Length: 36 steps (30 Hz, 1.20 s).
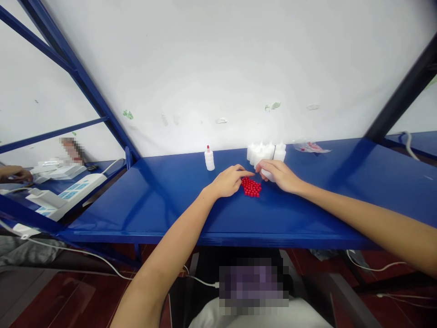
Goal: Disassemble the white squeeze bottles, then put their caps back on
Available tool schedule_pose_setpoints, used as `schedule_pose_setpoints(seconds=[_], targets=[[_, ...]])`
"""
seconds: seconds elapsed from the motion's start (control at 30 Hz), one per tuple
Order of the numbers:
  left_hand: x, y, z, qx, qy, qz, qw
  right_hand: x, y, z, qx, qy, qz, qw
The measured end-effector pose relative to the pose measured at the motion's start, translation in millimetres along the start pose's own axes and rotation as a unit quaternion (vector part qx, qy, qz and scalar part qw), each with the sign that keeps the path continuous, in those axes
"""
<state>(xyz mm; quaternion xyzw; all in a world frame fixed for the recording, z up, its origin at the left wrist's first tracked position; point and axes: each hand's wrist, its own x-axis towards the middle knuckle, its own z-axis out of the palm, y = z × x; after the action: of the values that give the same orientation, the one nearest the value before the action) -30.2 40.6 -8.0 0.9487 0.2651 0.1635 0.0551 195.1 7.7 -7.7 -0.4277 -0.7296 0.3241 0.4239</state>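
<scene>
My left hand (229, 181) is at the left edge of a cluster of small red caps (251, 187) lying on the blue table. Its index finger stretches out over the caps toward my right hand; the other fingers are partly hidden, and I see nothing held in it. My right hand (280, 175) is wrapped round a white plastic squeeze bottle (267, 175), which shows only in part between the fingers. Behind my right hand stand several white bottles (258, 155) with pointed tips. A white bottle with a red cap (209, 159) stands upright to the left, apart from them.
A clear plastic bag (311, 146) with red pieces lies at the back right of the blue table (164, 200). Past the blue frame on the left are a white power strip (73, 193) and another person's hand (15, 174). A white wall rises behind the table.
</scene>
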Motion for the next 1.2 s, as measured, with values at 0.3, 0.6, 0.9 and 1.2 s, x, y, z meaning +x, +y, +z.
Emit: schedule_pose_setpoints(seconds=[0.3,0.6,0.9,1.2], targets=[[0.9,3.2,-3.1,0.008,-0.018,-0.005,1.0,-0.4,0.9,-0.2,-0.006,-0.004,-0.001,1.0],[0.3,5.6,-8.1,-0.028,-0.001,0.012,1.0,-0.9,1.0,-0.2,-0.003,-0.011,-0.004,1.0],[-0.9,4.2,-10.1,-0.025,0.011,-0.002,1.0,-0.6,-0.1,0.1,0.001,-0.014,-0.005,1.0],[0.3,-3.5,-9.4,-0.056,0.023,-0.027,0.998,-0.1,0.4,0.2,-0.002,-0.012,-0.003,1.0]])
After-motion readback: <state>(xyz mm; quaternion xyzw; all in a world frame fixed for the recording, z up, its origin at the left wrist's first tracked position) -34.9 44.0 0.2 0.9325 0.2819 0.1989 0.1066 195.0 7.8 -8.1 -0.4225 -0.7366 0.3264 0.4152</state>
